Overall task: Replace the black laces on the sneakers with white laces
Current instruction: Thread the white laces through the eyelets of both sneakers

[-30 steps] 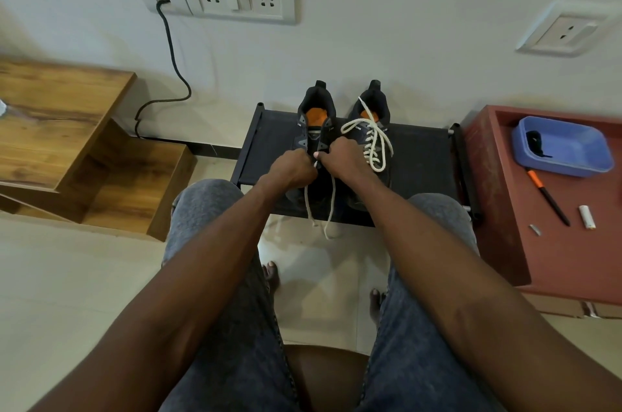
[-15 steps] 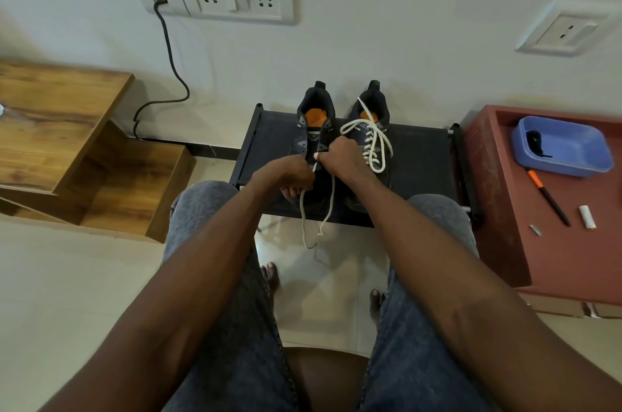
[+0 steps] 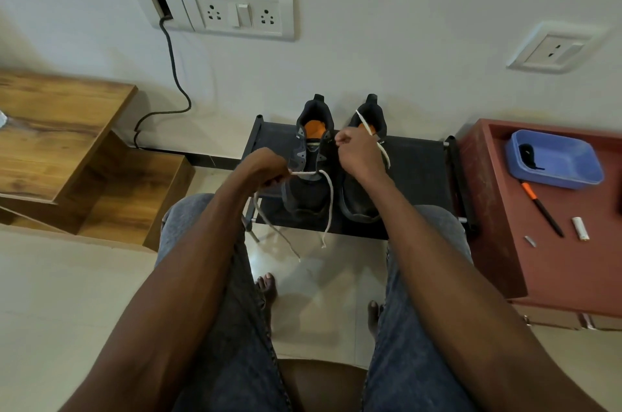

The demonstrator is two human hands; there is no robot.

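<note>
**White lace started on the left sneaker; right one looks laced**

Two dark sneakers stand side by side on a low black rack (image 3: 420,176) at 12 o'clock from the knees, heels to the wall. Left sneaker (image 3: 311,156): no black lace visible, one white lace (image 3: 328,196) run across the lowest eyelets only, both ends dangling off the toe toward 6 o'clock. Left hand (image 3: 266,169), at 9 o'clock of that shoe, pinches the lace where it leaves the eyelet. Right hand (image 3: 358,150) sits clenched at the upper eyelets between the shoes; cannot tell what it grips. Right sneaker (image 3: 361,196) is mostly hidden behind that hand; white lace strands show at its tongue and at 3 o'clock of the hand.

At 3 o'clock, a blue tray (image 3: 572,172) on a red table (image 3: 538,277) holds something black, possibly removed laces.

Judgement: past halfway. Left to do: thread the left shoe's remaining eyelets and tie off.
</note>
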